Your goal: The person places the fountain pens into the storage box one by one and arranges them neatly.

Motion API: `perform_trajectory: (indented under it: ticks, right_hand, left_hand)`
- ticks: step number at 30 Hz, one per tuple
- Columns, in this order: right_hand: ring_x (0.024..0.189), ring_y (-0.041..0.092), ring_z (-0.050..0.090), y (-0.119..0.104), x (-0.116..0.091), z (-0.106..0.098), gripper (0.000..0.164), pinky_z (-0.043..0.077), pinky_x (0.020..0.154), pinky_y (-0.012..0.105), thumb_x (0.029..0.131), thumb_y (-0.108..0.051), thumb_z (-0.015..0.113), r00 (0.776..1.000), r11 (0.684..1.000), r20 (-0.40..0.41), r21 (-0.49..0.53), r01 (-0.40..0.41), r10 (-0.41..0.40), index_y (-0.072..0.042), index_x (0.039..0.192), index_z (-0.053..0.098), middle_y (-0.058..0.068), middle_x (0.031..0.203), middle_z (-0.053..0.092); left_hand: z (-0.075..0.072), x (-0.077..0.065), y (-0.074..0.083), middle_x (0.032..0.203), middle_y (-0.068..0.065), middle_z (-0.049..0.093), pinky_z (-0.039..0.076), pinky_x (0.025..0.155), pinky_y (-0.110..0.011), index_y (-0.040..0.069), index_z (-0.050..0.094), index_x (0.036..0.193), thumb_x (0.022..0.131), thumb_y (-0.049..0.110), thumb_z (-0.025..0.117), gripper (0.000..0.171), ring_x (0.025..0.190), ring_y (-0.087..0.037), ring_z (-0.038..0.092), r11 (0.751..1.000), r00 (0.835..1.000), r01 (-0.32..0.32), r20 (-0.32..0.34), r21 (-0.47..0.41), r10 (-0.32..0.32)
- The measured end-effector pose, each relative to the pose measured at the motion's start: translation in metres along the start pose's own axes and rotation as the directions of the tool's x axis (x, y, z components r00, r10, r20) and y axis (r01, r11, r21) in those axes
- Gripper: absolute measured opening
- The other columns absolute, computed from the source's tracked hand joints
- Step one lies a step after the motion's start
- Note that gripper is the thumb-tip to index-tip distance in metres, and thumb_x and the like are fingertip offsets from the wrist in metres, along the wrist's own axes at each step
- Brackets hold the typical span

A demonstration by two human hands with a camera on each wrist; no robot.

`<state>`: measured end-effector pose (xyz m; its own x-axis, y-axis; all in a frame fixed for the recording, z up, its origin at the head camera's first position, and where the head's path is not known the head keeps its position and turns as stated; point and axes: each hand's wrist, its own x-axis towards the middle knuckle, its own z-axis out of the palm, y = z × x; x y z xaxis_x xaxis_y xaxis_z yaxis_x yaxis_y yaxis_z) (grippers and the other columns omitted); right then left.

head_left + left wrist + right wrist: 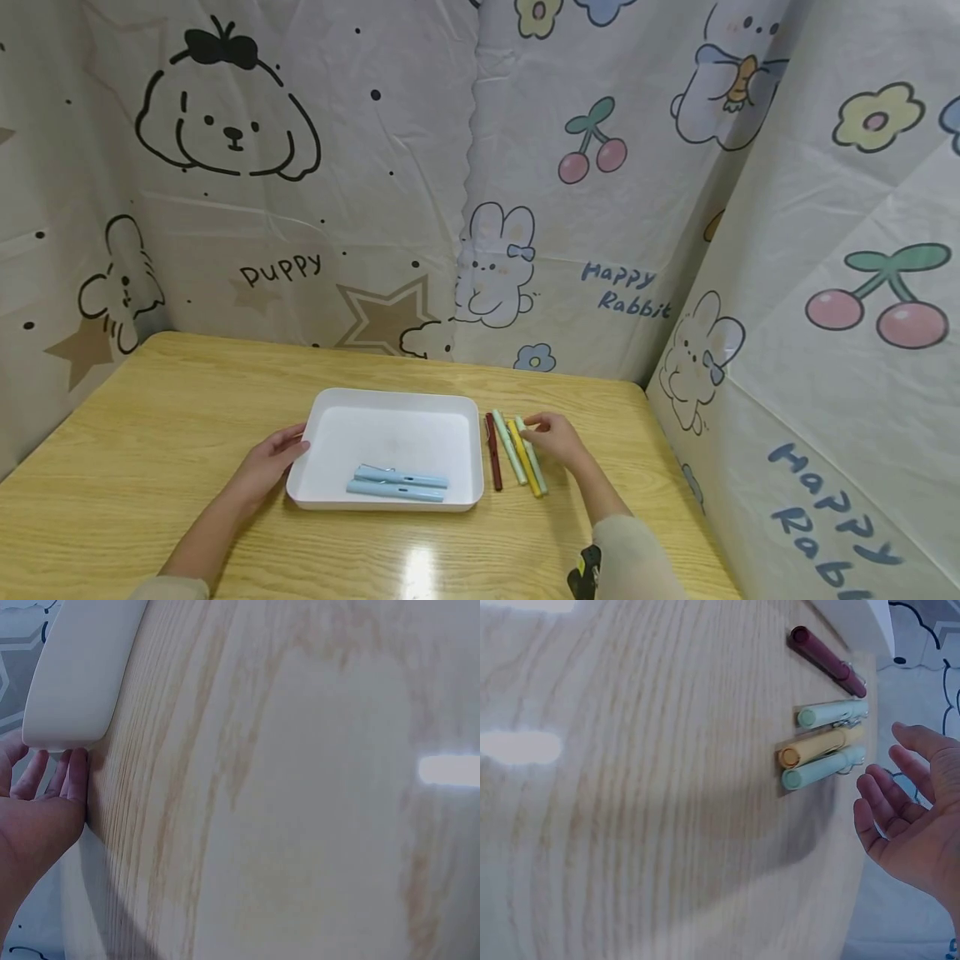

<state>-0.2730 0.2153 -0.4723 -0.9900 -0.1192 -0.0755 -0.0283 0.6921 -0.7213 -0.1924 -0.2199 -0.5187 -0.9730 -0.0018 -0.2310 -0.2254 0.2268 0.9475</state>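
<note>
Pinching the white tray (382, 442) by its left rim, left hand (268, 460).
Grasping nothing with the right hand (557, 435), loosely parted near the far ends of four pens (524, 458), beside the tray bearing two light-blue pens (401, 477).

Two pens (401, 492) lie in the tray (390, 429), four pens (524, 458) right of it.

At eleven o'clock the left-wrist view cuts off the tray (79, 675), which hides some fingertips of the left hand (43, 814). The right-wrist view crops the right hand (919, 821) at three, the head view both sleeves (637, 560) at eight and five; marks on the blue pens (401, 478) are too small to read
</note>
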Motion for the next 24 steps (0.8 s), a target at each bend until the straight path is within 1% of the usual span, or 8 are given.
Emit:
perform_trajectory:
  ticks: [4,9,11,15,20,22,24]
  right_hand:
    - [0.084,0.02,0.056,0.011,-0.001,0.002,0.028,0.047,0.067,0.026,0.088,-0.013,0.064,0.999,0.999,-0.025,0.013,-0.03,0.03,0.004,0.109,0.064,0.015,0.095,0.062]
    - [0.069,0.015,0.054,0.023,-0.001,0.007,0.028,0.046,0.059,0.023,0.087,-0.012,0.064,0.996,0.995,-0.055,0.072,-0.062,0.066,0.006,0.109,0.063,0.012,0.085,0.062]
    - [0.066,0.014,0.054,0.027,0.0,0.01,0.029,0.047,0.058,0.022,0.086,-0.012,0.064,0.995,0.992,-0.059,0.101,-0.078,0.084,0.006,0.109,0.063,0.01,0.082,0.061]
    - [0.07,0.013,0.053,0.034,0.0,0.015,0.029,0.047,0.06,0.022,0.086,-0.014,0.065,0.992,0.99,-0.068,0.107,-0.095,0.102,0.004,0.109,0.064,0.01,0.085,0.06]
    - [0.082,0.019,0.055,0.036,0.0,0.018,0.027,0.045,0.065,0.023,0.086,-0.016,0.065,0.992,0.994,-0.083,0.065,-0.088,0.093,0.003,0.105,0.065,0.013,0.093,0.062]
    - [0.083,0.019,0.055,0.036,0.0,0.018,0.026,0.045,0.064,0.023,0.086,-0.016,0.065,0.992,0.994,-0.084,0.053,-0.092,0.096,0.003,0.104,0.065,0.013,0.093,0.062]
    - [0.08,0.019,0.055,0.034,-0.001,0.019,0.026,0.045,0.063,0.023,0.086,-0.016,0.065,0.99,0.994,-0.091,0.046,-0.103,0.107,0.003,0.104,0.066,0.013,0.091,0.061]
  left_hand:
    - [0.0,-0.001,0.001,0.146,-0.029,0.03,0.035,0.109,-0.044,-0.003,0.023,0.145,0.099,0.032,0.044,0.062,0.135,-0.037,0.032,1.0,1.0,-0.001,0.002,-0.003,0.001]
    - [0.0,0.0,0.001,0.147,-0.03,0.028,0.031,0.111,-0.048,-0.004,0.022,0.146,0.1,0.031,0.043,0.062,0.135,-0.038,0.03,1.0,1.0,0.005,0.002,-0.009,-0.005]
    - [0.0,0.0,0.001,0.147,-0.03,0.028,0.031,0.112,-0.048,-0.004,0.022,0.146,0.1,0.03,0.043,0.061,0.136,-0.038,0.03,1.0,1.0,0.008,-0.001,-0.012,-0.008]
    - [0.001,0.0,0.001,0.146,-0.029,0.029,0.033,0.111,-0.046,-0.004,0.023,0.145,0.1,0.03,0.044,0.06,0.135,-0.037,0.031,1.0,1.0,0.003,-0.005,-0.006,-0.003]
    - [0.001,0.0,0.0,0.146,-0.029,0.03,0.036,0.109,-0.042,-0.003,0.023,0.146,0.1,0.031,0.044,0.061,0.134,-0.036,0.032,1.0,1.0,0.001,-0.006,0.005,-0.001]
    - [0.001,0.001,0.0,0.146,-0.028,0.03,0.037,0.108,-0.04,-0.002,0.023,0.146,0.1,0.031,0.044,0.061,0.134,-0.036,0.032,1.0,1.0,0.001,-0.007,0.004,-0.001]
    - [0.001,0.0,0.0,0.146,-0.028,0.03,0.036,0.109,-0.041,-0.003,0.023,0.146,0.1,0.031,0.044,0.06,0.134,-0.036,0.032,1.0,1.0,0.003,-0.007,-0.001,-0.003]
